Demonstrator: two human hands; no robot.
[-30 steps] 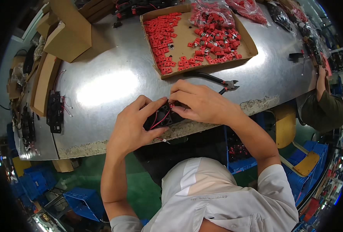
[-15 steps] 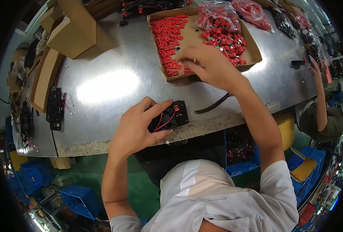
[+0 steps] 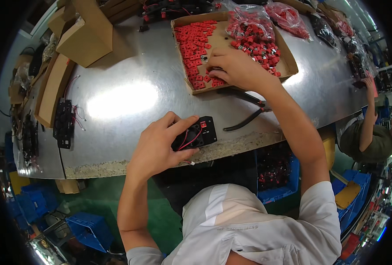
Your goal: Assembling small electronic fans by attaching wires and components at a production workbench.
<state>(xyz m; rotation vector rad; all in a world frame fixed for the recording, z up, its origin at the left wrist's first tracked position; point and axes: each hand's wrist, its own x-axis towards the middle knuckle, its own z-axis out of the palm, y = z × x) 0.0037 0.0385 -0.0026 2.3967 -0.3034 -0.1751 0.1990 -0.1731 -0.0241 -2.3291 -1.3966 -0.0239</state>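
Note:
My left hand (image 3: 154,141) grips a black panel (image 3: 210,136) with a small fan and red and black wires, near the table's front edge. One red piece sits in the panel. My right hand (image 3: 238,66) reaches into a shallow cardboard tray (image 3: 222,33), its fingers curled down among flat red plastic pieces (image 3: 191,44); whatever lies between its fingertips is hidden. To the right in that tray are red knob-like parts (image 3: 260,51), partly under a clear bag. Black-handled pliers (image 3: 245,123) rest on the table below my right wrist, partly covered by it.
Opened cardboard boxes (image 3: 83,42) and another black panel (image 3: 63,123) with wires are at the left. Bagged red parts (image 3: 286,20) lie at the back right. A blue crate (image 3: 288,187) stands below the table edge. A co-worker's arm (image 3: 369,119) reaches in at far right.
My right hand has settled lower onto the red pieces, its fingers curling in, and more of the pliers shows. The left hand stays on the panel. The co-worker's arm has shifted right.

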